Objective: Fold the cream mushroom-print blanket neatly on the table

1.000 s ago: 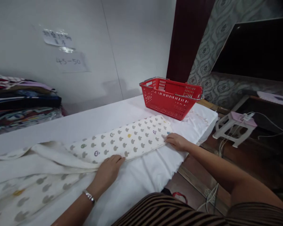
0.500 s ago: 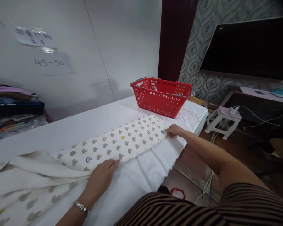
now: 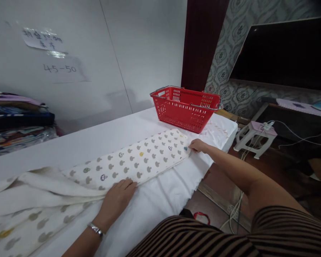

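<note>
A white cloth (image 3: 147,157) printed with grey and a few coloured mushroom shapes lies along the table, its right part folded into a long flat strip. Toward the left the cloth is loose, with a plain layer turned over and wrinkled. My right hand (image 3: 199,145) pinches the cloth's right end at the near corner. Along the near edge, my left hand (image 3: 120,197) lies with its fingers stretched out flat on the cloth; the wrist wears a silver bracelet.
A red plastic basket (image 3: 186,112) with metal handles stands behind the strip on the white-covered table (image 3: 109,134). Piles of folded fabric (image 3: 18,114) sit at the left. Off the table's right end are a stool (image 3: 256,137) and cables. A wall rises behind the table.
The view has shifted slightly, so everything appears a little farther right. Both hands stay at the same places on the cloth, which looks nearly unchanged.
</note>
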The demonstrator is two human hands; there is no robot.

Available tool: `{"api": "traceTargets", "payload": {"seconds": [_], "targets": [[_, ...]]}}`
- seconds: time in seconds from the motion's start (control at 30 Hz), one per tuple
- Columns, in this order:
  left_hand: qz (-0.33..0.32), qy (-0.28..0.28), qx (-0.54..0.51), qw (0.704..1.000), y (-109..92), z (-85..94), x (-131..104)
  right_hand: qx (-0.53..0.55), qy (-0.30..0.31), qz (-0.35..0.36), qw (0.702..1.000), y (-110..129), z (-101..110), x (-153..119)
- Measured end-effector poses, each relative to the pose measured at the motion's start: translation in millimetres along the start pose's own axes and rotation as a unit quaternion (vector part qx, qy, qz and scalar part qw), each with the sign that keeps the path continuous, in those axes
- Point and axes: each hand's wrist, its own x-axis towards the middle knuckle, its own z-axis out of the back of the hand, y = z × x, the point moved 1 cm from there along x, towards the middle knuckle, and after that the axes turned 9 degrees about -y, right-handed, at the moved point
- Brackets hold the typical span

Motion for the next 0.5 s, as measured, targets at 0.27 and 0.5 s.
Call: {"api": "traceTargets", "payload": {"seconds": [0.27,0.5], "targets": [[0.042,-0.006,-0.049,0.998,4.7,10.3,-1.4,0.042,0.062,-0.018,0.997,3.1,-7.4,2.3],[0.035,-0.016,-0.009,0.999,11.8,16.1,-9.0,0.021,0.031,0.003,0.999,1.4,-15.2,0.9]]}}
